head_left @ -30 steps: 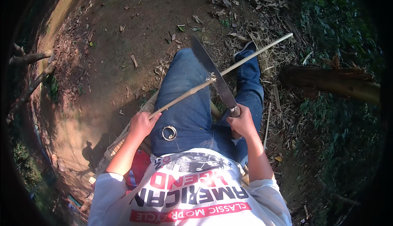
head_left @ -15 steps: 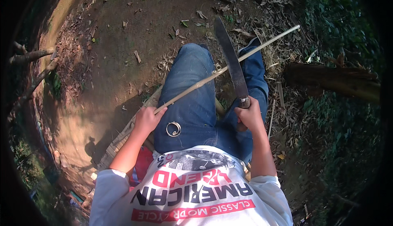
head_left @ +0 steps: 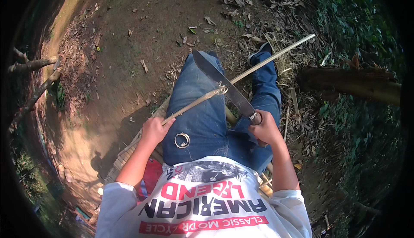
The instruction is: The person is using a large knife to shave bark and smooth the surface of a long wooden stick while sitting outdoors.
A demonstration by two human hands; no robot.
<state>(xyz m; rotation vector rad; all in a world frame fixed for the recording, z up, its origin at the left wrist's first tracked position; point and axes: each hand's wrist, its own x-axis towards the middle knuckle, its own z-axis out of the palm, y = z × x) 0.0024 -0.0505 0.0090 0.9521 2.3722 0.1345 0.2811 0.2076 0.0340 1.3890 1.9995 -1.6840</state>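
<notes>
My left hand is closed round the near end of a long pale wooden stick, which slants up to the right across my thighs. In my right hand is the handle of a machete. Its broad dark blade crosses over the stick, tip pointing to the far left above my left thigh. Thin curled shavings cling to the stick right at the blade's edge. A curled ring of shaving lies on my left thigh near the lap.
I sit on a slatted bamboo seat, with something red beside my left hip. A thick log lies to the right, near green plants. Dry leaves and shavings litter the dirt ground. Branches stick in from the left.
The machete has swung leftward and come nearer along the stick, its blade now lying more slanted. A bunch of shavings has gathered at its edge. My left hand stays on the stick.
</notes>
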